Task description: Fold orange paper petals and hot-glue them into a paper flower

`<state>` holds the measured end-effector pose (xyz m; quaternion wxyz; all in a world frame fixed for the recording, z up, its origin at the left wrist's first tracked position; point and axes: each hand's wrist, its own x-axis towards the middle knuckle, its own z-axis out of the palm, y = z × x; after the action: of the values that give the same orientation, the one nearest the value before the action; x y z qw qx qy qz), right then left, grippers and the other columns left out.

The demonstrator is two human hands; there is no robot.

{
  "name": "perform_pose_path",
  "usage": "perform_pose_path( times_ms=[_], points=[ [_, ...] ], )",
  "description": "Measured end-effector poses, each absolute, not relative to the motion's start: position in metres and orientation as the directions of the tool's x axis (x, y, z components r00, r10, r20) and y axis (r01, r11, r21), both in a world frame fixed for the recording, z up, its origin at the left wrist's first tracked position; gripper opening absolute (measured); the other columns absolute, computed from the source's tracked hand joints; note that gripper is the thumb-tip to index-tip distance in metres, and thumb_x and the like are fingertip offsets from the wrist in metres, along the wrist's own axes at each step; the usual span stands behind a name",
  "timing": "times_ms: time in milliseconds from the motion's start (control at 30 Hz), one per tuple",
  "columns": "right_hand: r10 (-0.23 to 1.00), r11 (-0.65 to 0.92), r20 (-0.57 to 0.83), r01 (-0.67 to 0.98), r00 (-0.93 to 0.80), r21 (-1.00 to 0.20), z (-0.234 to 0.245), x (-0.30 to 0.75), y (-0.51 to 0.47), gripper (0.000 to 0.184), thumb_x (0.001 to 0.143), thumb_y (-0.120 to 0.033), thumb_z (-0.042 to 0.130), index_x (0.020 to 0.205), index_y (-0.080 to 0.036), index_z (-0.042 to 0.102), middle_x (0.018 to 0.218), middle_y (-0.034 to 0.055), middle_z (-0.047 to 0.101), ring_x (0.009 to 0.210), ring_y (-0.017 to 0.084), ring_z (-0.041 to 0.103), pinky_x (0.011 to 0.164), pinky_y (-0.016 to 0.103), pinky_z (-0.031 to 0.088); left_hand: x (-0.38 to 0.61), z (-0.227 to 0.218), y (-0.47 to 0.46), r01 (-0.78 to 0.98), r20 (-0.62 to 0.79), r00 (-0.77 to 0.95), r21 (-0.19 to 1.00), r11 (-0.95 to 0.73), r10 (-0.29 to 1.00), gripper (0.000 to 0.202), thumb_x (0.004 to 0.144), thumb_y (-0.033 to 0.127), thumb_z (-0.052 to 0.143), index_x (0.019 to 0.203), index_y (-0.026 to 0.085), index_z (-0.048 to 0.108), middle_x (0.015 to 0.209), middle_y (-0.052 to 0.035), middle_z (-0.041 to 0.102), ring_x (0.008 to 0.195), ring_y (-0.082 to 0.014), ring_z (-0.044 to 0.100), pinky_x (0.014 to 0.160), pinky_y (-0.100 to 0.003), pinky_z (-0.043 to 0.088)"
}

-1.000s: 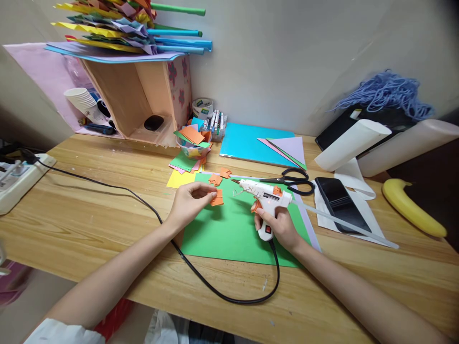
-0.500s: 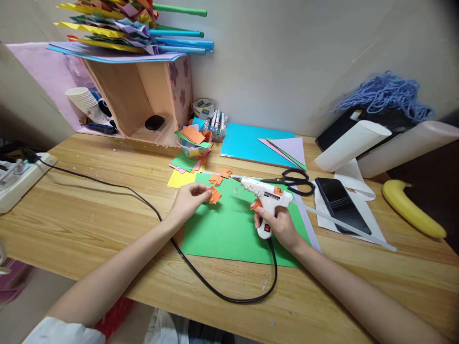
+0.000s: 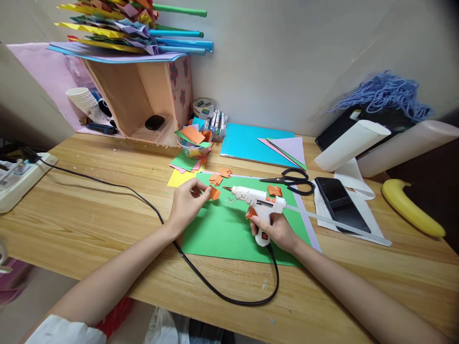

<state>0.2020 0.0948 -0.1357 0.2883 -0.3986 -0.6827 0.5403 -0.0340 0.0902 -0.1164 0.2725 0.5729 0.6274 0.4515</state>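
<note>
Between the thumb and fingers of my left hand [image 3: 190,203] is a small folded orange paper piece [image 3: 214,193]. My right hand [image 3: 274,227] grips a white hot glue gun [image 3: 251,197] by its handle, fingers at the orange trigger. The gun's nozzle points left, a short gap from the held piece. A clear glue stick [image 3: 333,222] sticks out of its back. Beneath both lies a green paper sheet [image 3: 229,234], with two orange folded pieces [image 3: 215,179] near its far edge and another orange piece [image 3: 274,191] behind the gun.
Black scissors [image 3: 296,181] and a phone [image 3: 342,205] lie to the right, near a banana [image 3: 412,210]. The gun's black cord [image 3: 222,296] loops across the table front. A cup of paper scraps [image 3: 193,148] stands before an open box [image 3: 143,95]; blue paper [image 3: 247,143] lies behind.
The glue gun has shifted left and slightly down, its nozzle now nearer the held piece and more level. The orange piece behind it has come into view. My left hand has turned a little.
</note>
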Motion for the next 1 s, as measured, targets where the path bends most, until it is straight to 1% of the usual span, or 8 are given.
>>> perform_pose_path(
  times_ms=[100, 167, 333, 667, 1000],
  points=[
    [0.828, 0.138, -0.036, 0.266, -0.560, -0.954, -0.1372, 0.2015, 0.0933, 0.020, 0.082, -0.034, 0.048, 0.078, -0.016, 0.052, 0.055, -0.0005, 0.055, 0.049, 0.012, 0.052, 0.050, 0.023, 0.043, -0.0315, -0.1111, 0.0873, 0.539, 0.284, -0.151, 0.827, -0.162, 0.947, 0.017, 0.077, 0.031, 0.057, 0.068, 0.016, 0.056, 0.068, -0.0012, 0.060, 0.061, -0.0108, 0.054, 0.058, -0.021, 0.043],
    [0.818, 0.150, -0.051, 0.298, -0.573, -0.943, -0.1379, 0.2013, 0.0929, 0.018, 0.082, -0.033, 0.049, 0.076, -0.016, 0.051, 0.054, -0.0010, 0.053, 0.049, 0.012, 0.051, 0.049, 0.023, 0.042, -0.0306, -0.1086, 0.0863, 0.581, 0.351, -0.126, 0.784, -0.218, 0.928, 0.016, 0.078, 0.028, 0.056, 0.067, 0.016, 0.055, 0.068, -0.0010, 0.059, 0.061, -0.0103, 0.054, 0.058, -0.021, 0.042],
    [0.814, 0.152, -0.063, 0.317, -0.577, -0.936, -0.1372, 0.2012, 0.0937, 0.016, 0.082, -0.032, 0.048, 0.076, -0.017, 0.048, 0.052, -0.0022, 0.051, 0.047, 0.012, 0.048, 0.047, 0.023, 0.040, -0.0321, -0.1110, 0.0873, 0.610, 0.442, -0.106, 0.736, -0.293, 0.891, 0.013, 0.077, 0.024, 0.058, 0.067, 0.017, 0.056, 0.068, -0.0002, 0.058, 0.060, -0.0102, 0.053, 0.058, -0.022, 0.043],
    [0.811, 0.182, -0.047, 0.328, -0.583, -0.927, -0.1392, 0.2014, 0.0956, 0.017, 0.082, -0.034, 0.047, 0.077, -0.018, 0.046, 0.050, -0.0031, 0.048, 0.046, 0.012, 0.044, 0.046, 0.024, 0.037, -0.0323, -0.1129, 0.0880, 0.613, 0.476, -0.099, 0.721, -0.323, 0.874, 0.012, 0.076, 0.023, 0.060, 0.067, 0.016, 0.057, 0.066, 0.0004, 0.058, 0.058, -0.0094, 0.053, 0.056, -0.022, 0.045],
    [0.807, 0.189, -0.036, 0.317, -0.590, -0.929, -0.1397, 0.2030, 0.0954, 0.017, 0.082, -0.034, 0.047, 0.076, -0.018, 0.045, 0.050, -0.0031, 0.048, 0.046, 0.012, 0.044, 0.047, 0.024, 0.037, -0.0329, -0.1146, 0.0880, 0.645, 0.489, -0.069, 0.687, -0.335, 0.869, 0.013, 0.078, 0.023, 0.058, 0.067, 0.017, 0.056, 0.066, 0.0000, 0.057, 0.058, -0.0098, 0.052, 0.056, -0.022, 0.043]
  ],
)
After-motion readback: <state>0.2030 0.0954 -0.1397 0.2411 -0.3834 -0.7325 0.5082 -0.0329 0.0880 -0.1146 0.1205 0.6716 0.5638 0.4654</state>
